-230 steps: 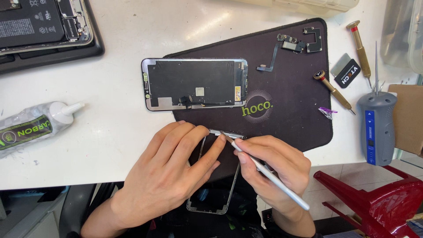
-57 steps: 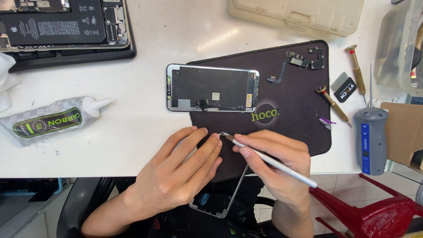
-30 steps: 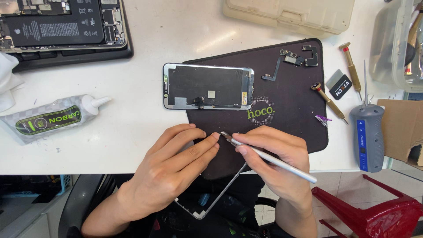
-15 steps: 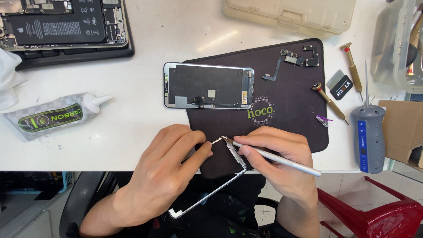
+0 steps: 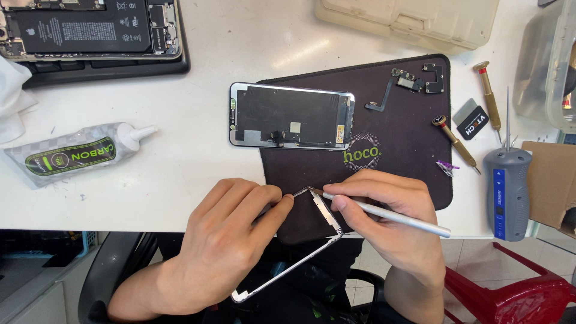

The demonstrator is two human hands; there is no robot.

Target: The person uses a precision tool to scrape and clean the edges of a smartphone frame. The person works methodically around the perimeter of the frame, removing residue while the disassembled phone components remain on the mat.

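Scanning from the left, I saw a glue tube [image 5: 81, 155] lying on the white counter [image 5: 198, 162]. My left hand [image 5: 225, 243] had its fingers clenched on the thin phone frame [image 5: 300, 252], which hung tilted past the counter's near edge, its upper corner over the dark mat [image 5: 396, 138]. A detached phone screen [image 5: 291, 116] lay face down across the mat's left edge. My right hand [image 5: 384, 219] gripped a slim silver tool [image 5: 390, 215], tip touching the frame's top corner. A grey screwdriver handle [image 5: 507, 192] stood farther right.
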